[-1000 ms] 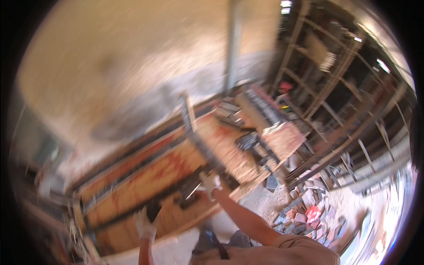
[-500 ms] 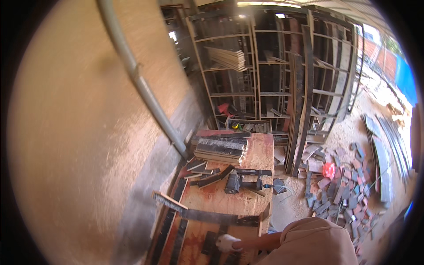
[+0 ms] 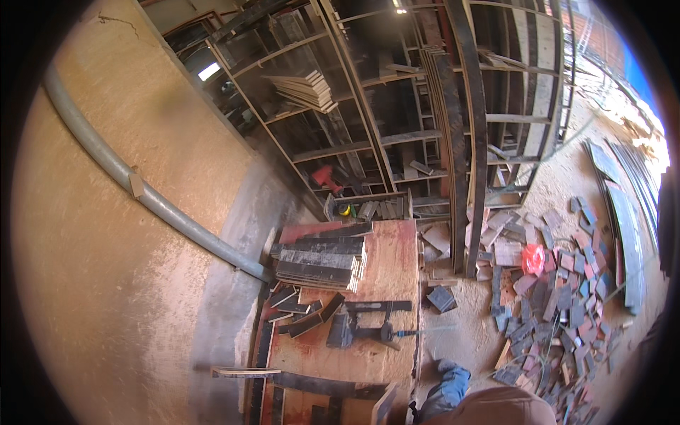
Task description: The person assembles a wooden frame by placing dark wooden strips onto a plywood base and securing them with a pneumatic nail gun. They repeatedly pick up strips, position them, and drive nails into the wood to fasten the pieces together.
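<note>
Neither of my hands shows; only a beige sleeve [image 3: 496, 409] and a blue trouser leg [image 3: 446, 388] come in at the lower edge. On the workbench [image 3: 389, 276], a frame of dark boards [image 3: 326, 387] lies near the bottom, with a small upright piece of wood [image 3: 383, 409] at its right end. A narrow strip of wood [image 3: 244, 372] sticks out to its left. Beyond it rests a black nail gun [image 3: 343, 329] with a hose fitting on its right. Several short offcuts [image 3: 312, 319] lie beside it, and a stack of dark planks [image 3: 319, 262] stands farther back.
A tall rack [image 3: 368, 145] with boards stands behind the bench. A red power tool [image 3: 326, 178] sits on it. The wall [image 3: 127, 283] with a grey pipe [image 3: 180, 225] is on the left. Scrap wood pieces [image 3: 545, 304] and a red bag [image 3: 533, 259] cover the floor at right.
My gloved hand, earlier over the dark boards at the bottom, is out of view now. The view has tilted and shifted, so the bench sits lower and farther left.
</note>
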`<state>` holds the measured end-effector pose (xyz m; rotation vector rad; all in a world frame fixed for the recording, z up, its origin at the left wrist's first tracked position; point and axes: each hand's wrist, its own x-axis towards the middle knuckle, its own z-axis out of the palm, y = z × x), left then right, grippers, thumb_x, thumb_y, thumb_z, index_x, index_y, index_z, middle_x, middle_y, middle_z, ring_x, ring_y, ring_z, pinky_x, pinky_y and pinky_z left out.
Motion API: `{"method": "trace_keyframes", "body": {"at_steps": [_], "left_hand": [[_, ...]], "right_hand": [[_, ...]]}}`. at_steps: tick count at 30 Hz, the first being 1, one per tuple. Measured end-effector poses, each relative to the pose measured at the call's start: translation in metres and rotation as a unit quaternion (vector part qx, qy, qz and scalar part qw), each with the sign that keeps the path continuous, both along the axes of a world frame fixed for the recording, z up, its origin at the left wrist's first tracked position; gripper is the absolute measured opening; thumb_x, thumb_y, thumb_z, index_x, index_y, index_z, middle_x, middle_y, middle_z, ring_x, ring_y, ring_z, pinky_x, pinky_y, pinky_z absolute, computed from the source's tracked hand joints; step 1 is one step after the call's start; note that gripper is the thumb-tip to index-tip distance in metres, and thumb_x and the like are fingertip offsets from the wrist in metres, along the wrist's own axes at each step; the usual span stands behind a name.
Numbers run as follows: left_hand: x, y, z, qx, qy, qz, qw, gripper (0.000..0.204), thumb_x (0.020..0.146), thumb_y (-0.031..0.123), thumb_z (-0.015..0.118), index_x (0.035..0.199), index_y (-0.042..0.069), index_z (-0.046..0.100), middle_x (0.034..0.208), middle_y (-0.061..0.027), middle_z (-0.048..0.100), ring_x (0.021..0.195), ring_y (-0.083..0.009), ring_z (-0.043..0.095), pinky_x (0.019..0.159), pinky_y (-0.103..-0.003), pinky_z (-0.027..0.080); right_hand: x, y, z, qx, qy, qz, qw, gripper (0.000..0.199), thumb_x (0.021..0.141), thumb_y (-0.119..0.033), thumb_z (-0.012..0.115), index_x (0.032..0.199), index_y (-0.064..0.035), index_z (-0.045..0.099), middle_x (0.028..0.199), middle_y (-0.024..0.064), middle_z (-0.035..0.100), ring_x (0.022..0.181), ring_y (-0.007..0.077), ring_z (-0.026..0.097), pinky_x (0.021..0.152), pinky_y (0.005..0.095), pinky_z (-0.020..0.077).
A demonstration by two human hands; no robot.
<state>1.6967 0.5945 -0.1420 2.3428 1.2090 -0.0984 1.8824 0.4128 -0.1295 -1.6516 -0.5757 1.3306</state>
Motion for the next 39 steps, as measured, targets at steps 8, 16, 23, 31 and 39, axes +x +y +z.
{"method": "trace_keyframes", "body": {"at_steps": [8,16,23,31,39], "left_hand": [[0.052,-0.052,0.003,-0.045,-0.001,0.039,0.998,0.060,0.096,0.048,0.054,0.140,0.009,0.043,0.132,-0.0150,0.052,0.119,-0.0323,0.050,0.099,-0.045,0.040],[-0.023,-0.117,-0.005,-0.078,0.000,0.110,0.991,0.048,0.097,0.040,0.055,0.133,0.008,0.053,0.121,-0.0154,0.060,0.108,-0.0316,0.059,0.091,-0.044,0.047],[-0.154,-0.221,-0.042,-0.115,0.011,0.150,0.982,0.038,0.098,0.032,0.057,0.127,0.007,0.062,0.112,-0.0157,0.068,0.098,-0.0310,0.067,0.084,-0.044,0.054],[-0.341,-0.268,-0.197,-0.326,-0.331,0.298,0.834,0.053,0.078,0.039,0.083,0.118,0.008,0.071,0.104,-0.0178,0.072,0.105,-0.0384,0.069,0.092,-0.052,0.054],[-0.409,-0.164,-0.110,-0.093,-0.369,0.701,0.603,0.035,0.099,0.026,0.063,0.120,0.000,0.071,0.104,-0.0112,0.075,0.088,-0.0236,0.071,0.075,-0.038,0.055]], "right_hand": [[0.069,-0.009,0.017,0.014,-0.043,0.056,0.997,0.030,0.097,-0.036,0.057,0.103,-0.0088,0.067,0.092,0.0139,0.071,0.086,0.0327,0.068,0.076,0.0462,0.0542],[-0.019,0.016,0.043,0.072,-0.087,0.205,0.972,0.030,0.096,-0.036,0.056,0.105,-0.0094,0.066,0.098,0.0166,0.071,0.094,0.0371,0.068,0.082,0.0490,0.0540],[-0.196,0.008,0.031,0.107,-0.166,0.388,0.901,0.031,0.096,-0.037,0.056,0.107,-0.0099,0.065,0.104,0.0189,0.072,0.101,0.0409,0.068,0.088,0.0514,0.0538],[-0.279,0.061,0.006,0.295,-0.534,0.511,0.605,0.029,0.095,-0.025,0.058,0.116,-0.0082,0.067,0.112,0.0181,0.068,0.096,0.0369,0.070,0.082,0.0480,0.0572],[-0.282,0.242,-0.067,0.129,-0.518,0.527,0.661,0.038,0.088,-0.033,0.065,0.115,-0.0066,0.067,0.117,0.0220,0.066,0.105,0.0396,0.065,0.086,0.0529,0.0541]]}}
